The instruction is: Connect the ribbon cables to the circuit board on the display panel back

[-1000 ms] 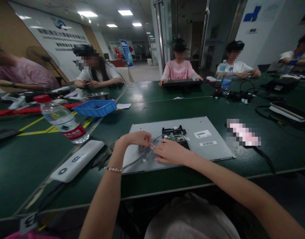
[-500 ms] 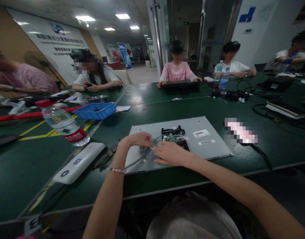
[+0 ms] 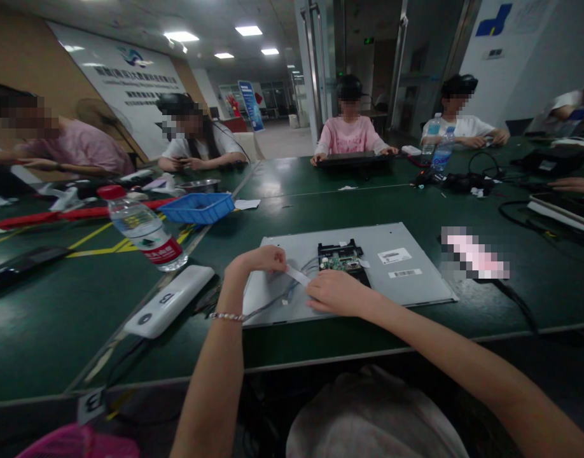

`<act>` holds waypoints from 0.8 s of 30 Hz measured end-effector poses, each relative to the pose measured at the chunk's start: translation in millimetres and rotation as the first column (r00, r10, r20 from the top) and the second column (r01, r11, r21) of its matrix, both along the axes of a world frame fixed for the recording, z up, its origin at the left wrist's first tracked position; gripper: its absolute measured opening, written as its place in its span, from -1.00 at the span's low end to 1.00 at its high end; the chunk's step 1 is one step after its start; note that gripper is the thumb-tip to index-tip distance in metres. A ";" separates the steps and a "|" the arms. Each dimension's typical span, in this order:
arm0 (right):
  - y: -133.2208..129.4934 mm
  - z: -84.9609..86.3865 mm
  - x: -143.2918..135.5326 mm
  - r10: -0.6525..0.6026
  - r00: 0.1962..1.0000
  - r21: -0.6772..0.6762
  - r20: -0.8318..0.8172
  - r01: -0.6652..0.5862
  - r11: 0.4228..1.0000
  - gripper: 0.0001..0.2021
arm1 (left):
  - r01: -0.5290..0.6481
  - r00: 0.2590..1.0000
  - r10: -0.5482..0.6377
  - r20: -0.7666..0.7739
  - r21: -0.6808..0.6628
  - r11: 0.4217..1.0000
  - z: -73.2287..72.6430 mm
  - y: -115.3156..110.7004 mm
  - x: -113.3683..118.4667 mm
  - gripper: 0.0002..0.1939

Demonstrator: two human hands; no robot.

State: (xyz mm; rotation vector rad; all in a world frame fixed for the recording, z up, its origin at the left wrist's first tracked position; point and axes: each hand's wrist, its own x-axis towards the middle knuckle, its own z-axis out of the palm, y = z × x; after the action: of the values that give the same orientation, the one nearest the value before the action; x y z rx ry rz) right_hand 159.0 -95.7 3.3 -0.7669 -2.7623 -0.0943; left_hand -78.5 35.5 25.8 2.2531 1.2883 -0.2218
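A flat silver-grey panel (image 3: 397,286), seemingly the back of a display, lies on the green table. A green circuit board (image 3: 342,263) sits in a black frame near its middle, with grey cables (image 3: 273,299) running left. Above the panel's left part, my left hand (image 3: 266,259) is closed in a pinch on one end of a whitish strip (image 3: 298,275) that looks like tape. The strip stretches tautly to the fingers of my right hand (image 3: 337,292), which are bent over its other end beside the board. My right fingertips are partly hidden.
Left of the panel are a white power bank (image 3: 170,302), a water bottle (image 3: 151,235) and a blue tray (image 3: 199,210). A pixelated pink object (image 3: 476,253) with a black cable lies to the right. Several people sit around the table.
My left hand has drawn up and away from my right hand, so a longer piece of the strip shows between them. The camera view has shifted slightly left.
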 end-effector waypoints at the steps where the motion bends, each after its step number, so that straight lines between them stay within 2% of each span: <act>1: 0.4 -0.5 0.4 -0.003 1.000 0.000 -0.004 0.003 1.000 -0.72 | -0.013 1.000 0.013 -0.006 0.018 1.000 0.2 1.6 -3.1 -0.73; 7: 1.7 -1.0 2.4 -0.011 0.999 -0.004 -0.050 0.011 1.000 -0.74 | -0.004 1.000 0.003 0.005 0.080 0.997 5.8 2.4 -5.2 -0.58; 10: 3.1 7.9 7.5 0.005 0.991 -0.027 -0.137 -0.009 1.000 -0.77 | 0.041 0.998 -0.039 0.043 -0.027 0.999 11.1 -4.6 3.0 -0.59; 13: 10.5 21.1 23.9 -0.108 0.961 -0.087 -0.254 0.088 0.992 -0.75 | 0.065 0.994 -0.054 0.092 -0.123 0.990 15.9 -10.2 9.6 -0.62; 15: 19.5 26.9 43.7 -0.264 0.914 -0.150 -0.307 0.227 0.962 -0.73 | 0.085 0.991 -0.078 0.107 -0.061 0.995 18.7 -10.9 11.3 -0.66; 17: 30.1 26.7 69.2 -0.389 0.866 -0.227 -0.314 0.329 0.917 -0.75 | 0.103 0.988 -0.109 0.113 0.056 0.993 20.7 -9.5 11.1 -0.67; 21: 45.8 8.2 118.2 -0.529 0.803 -0.455 -0.275 0.376 0.807 -0.78 | 0.045 0.995 -0.065 0.080 0.236 0.971 18.1 -2.7 8.0 -0.68; 24: 49.4 -9.8 135.1 -0.597 0.764 -0.551 -0.244 0.397 0.734 -0.80 | 0.002 1.000 -0.002 0.000 0.331 0.944 10.1 3.1 5.6 -0.72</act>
State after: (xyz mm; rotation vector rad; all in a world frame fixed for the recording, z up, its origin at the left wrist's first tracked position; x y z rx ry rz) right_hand 294.1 -46.3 -6.5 -1.4741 -2.1067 0.5948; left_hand -72.9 38.6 35.9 2.5315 1.4102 -0.0026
